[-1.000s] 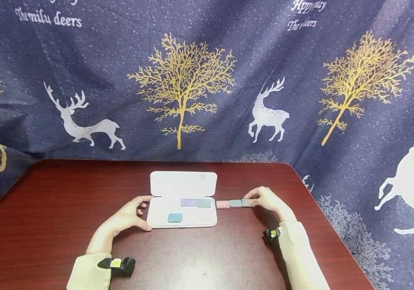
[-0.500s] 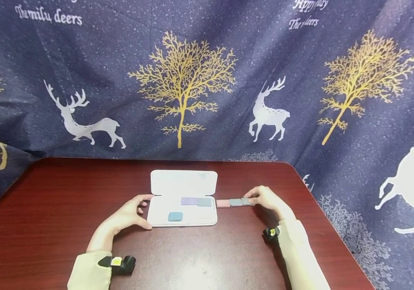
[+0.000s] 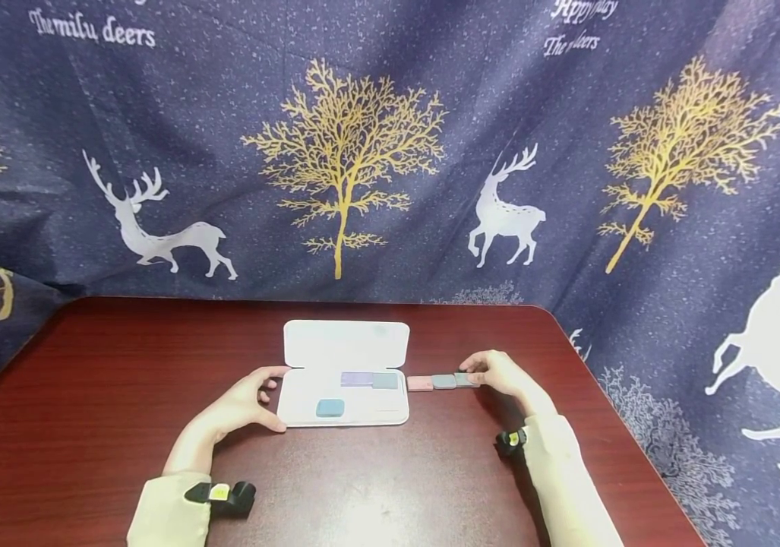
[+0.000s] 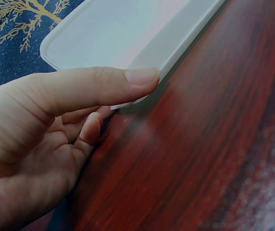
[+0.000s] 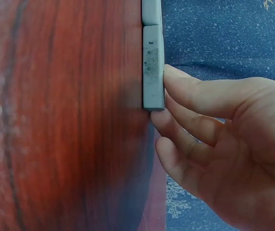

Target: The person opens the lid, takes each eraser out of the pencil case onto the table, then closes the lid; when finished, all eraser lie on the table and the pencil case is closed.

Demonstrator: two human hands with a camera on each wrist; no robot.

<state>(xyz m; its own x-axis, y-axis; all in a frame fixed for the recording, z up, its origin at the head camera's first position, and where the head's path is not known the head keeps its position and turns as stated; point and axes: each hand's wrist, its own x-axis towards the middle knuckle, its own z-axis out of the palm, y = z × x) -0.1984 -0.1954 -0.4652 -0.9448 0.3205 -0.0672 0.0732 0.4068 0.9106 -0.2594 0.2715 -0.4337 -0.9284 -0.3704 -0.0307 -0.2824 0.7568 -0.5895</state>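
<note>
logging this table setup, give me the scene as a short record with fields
container: white case, lid open
in case, back: purple block beside grey-green block
in case, front: blue block
row right of case: pink block, grey-blue block, smudged grey block
left hand: holds case's left end
right hand: grips smudged grey block
surface: reddish-brown table

The head view is bright, with glare on the glossy wooden tabletop (image 3: 365,513) and the white case (image 3: 346,344) washed out; both wrist views look dimmer, softly shadowed.
</note>
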